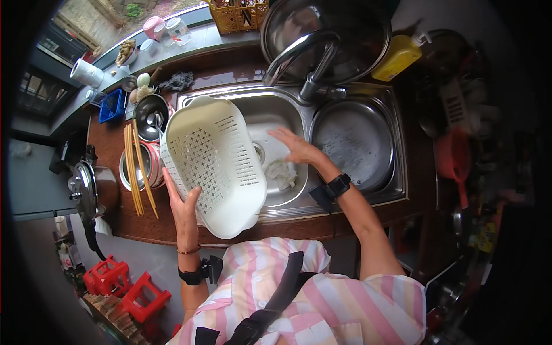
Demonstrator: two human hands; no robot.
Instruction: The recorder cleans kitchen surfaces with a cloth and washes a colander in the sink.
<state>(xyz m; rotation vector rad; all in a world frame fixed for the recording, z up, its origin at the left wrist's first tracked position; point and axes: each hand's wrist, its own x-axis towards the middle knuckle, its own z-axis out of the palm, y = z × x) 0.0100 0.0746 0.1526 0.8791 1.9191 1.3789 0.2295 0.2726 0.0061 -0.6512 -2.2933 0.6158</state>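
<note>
My left hand (183,205) grips the near left rim of a white plastic colander basket (215,168), thumb inside and fingers along the outer wall. The basket is tilted over the left part of the stainless steel sink basin (276,108). Above the same basin hangs my right hand (293,146), fingers spread and nothing in it. A wet, pale scrubbing cloth or mesh (281,173) lies on the basin floor just below that hand. Beside it the drain (258,152) is partly hidden by the basket. A round metal pan (353,146) with sudsy water fills the right basin.
Chopsticks (137,172) lie across stacked bowls (154,161) left of the basket, near a dark bowl with spoons (151,117). A pressure cooker (92,185) stands at the far left. The faucet (310,64), a large lid (345,39) and a yellow soap bottle (396,58) are behind the sink.
</note>
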